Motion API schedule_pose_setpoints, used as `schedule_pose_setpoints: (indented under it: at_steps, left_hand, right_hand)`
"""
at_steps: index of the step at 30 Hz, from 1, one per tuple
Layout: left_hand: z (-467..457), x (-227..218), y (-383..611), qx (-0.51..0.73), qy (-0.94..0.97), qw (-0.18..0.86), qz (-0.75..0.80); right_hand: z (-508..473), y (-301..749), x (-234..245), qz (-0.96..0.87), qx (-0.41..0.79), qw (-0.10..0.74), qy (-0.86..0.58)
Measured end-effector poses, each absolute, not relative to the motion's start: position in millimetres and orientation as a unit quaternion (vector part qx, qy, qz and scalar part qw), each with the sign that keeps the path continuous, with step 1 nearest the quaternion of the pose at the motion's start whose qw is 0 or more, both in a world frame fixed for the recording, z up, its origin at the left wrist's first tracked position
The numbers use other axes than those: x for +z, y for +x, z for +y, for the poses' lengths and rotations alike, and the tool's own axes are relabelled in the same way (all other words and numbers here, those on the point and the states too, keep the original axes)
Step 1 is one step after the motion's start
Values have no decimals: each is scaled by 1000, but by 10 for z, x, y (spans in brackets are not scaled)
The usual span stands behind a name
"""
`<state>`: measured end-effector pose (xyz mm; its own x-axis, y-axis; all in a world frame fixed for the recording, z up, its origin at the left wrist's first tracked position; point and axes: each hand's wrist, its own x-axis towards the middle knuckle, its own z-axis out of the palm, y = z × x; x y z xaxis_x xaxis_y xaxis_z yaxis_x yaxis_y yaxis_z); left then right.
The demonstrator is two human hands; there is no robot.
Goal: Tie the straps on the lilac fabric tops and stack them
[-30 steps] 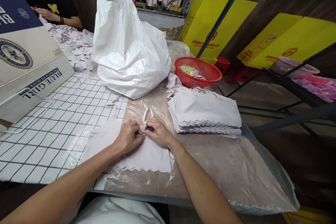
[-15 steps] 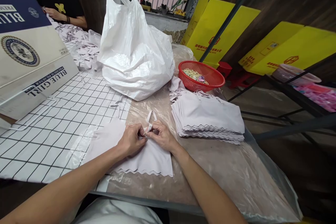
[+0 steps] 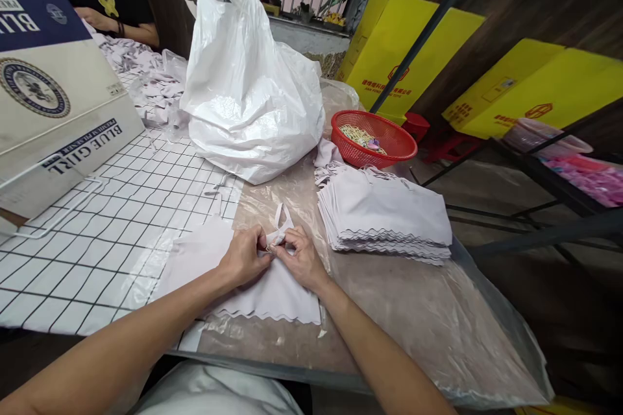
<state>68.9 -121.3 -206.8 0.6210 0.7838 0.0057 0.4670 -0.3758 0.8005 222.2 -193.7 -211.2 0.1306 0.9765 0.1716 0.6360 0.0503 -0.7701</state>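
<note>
A pale lilac cloth bag (image 3: 272, 295) with a wavy bottom edge lies flat on the table in front of me. My left hand (image 3: 243, 259) and my right hand (image 3: 302, 259) meet at its top edge, both pinched on the bag's white ribbon loop (image 3: 281, 224), which sticks up beyond my fingers. What sits between the fingertips is too small to make out. A neat stack of the same cloth bags (image 3: 384, 217) lies just to the right of my right hand.
A full white plastic bag (image 3: 248, 84) stands behind my hands. A red basket (image 3: 372, 139) with small items sits behind the stack. A cardboard box (image 3: 53, 97) is at left on a checked cloth. Another person's hands (image 3: 95, 16) work over loose cloth pieces (image 3: 146, 84).
My fingers have shifted slightly on the ribbon loop at the bag's top. The bag and the stack have stayed in place.
</note>
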Motion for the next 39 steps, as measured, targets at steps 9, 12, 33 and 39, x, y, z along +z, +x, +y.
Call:
schedule_pose_setpoints:
  at_steps: [9,12,33,39]
  left_hand:
    - [-1209,-2066,697,202,796,416,390]
    - [-1208,-2057,694,198,795,420,390]
    - [-1215,-2041,704,196,798,406,401]
    - [-1214,-2058,701,195,798,408,399]
  right_hand:
    - [-1971,2237,-2103,-631,204,367,-653]
    - [-1998,2276,-2094,-636,191,372,-648]
    - [-1995,2232,-2136,-632,202,389,-638]
    - [-1988,2211,-2116,-633,214,385,-637]
